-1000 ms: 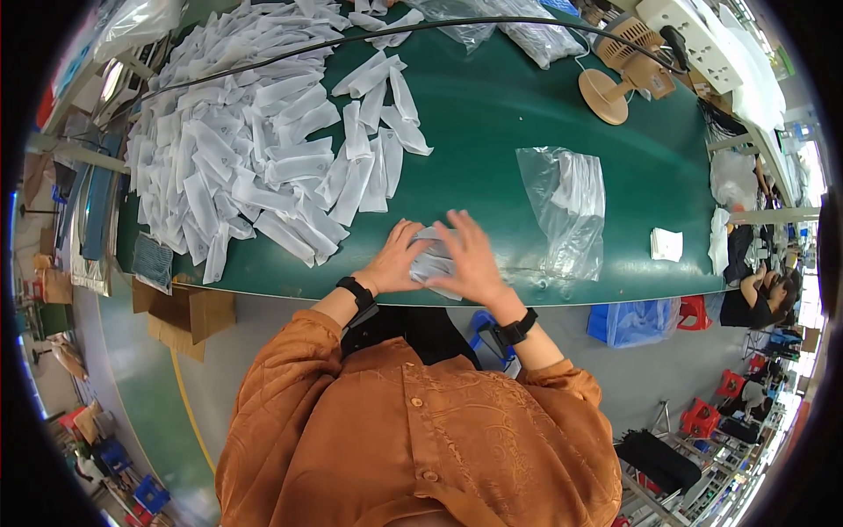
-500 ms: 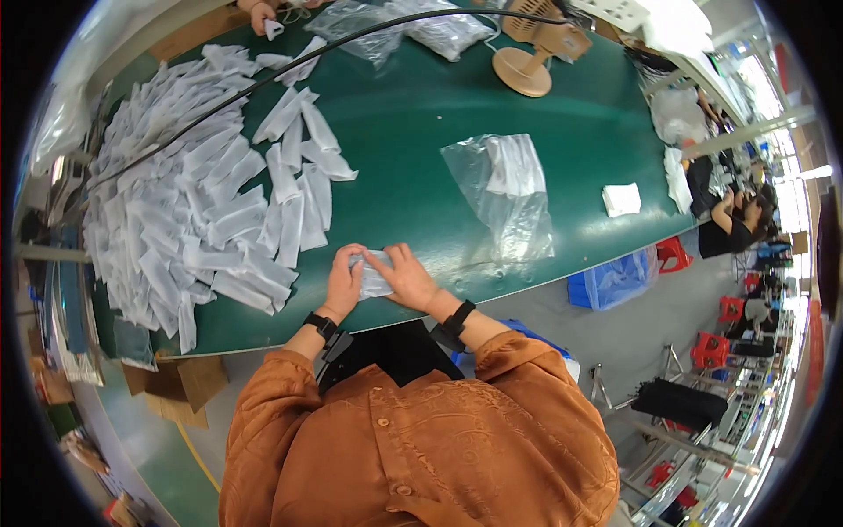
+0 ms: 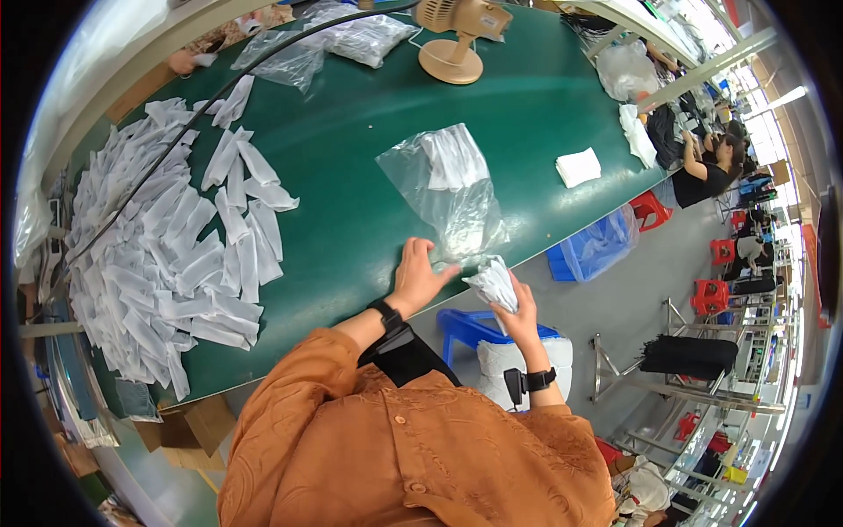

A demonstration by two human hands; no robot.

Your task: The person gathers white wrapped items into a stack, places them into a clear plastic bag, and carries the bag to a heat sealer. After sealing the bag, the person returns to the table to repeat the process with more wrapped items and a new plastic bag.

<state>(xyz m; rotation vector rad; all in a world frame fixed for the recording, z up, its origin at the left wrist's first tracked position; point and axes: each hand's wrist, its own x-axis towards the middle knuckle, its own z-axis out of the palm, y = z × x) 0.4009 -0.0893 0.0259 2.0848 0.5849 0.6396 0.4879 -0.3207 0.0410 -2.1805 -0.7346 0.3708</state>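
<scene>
My right hand (image 3: pixel 523 318) grips a small bundle of white, sleeve-wrapped strips (image 3: pixel 493 285) at the front edge of the table. Beside it, my left hand (image 3: pixel 421 279) is open over the green tabletop, its thumb pointing toward the bundle and nothing visible in its fingers. Just beyond both hands lies a clear plastic bag (image 3: pixel 474 211), its near end close to my left thumb. Inside the bag's far part is a stack of white strips (image 3: pixel 454 156). To the left spreads a large heap of similar white strips (image 3: pixel 158 237), with several loose ones (image 3: pixel 250 220) next to it.
A beige fan (image 3: pixel 452 57) and filled clear bags (image 3: pixel 360 35) stand at the back. A black cable (image 3: pixel 263 57) crosses above the heap. White folded pieces (image 3: pixel 578 167) lie on the right. Below the edge are a blue stool (image 3: pixel 452 325) and a lined blue bin (image 3: pixel 593 246). Other people work nearby.
My hands were together around white strips on the table. Now they are apart: the right has carried the bundle rightward, the left has moved toward the bag. The view has shifted right.
</scene>
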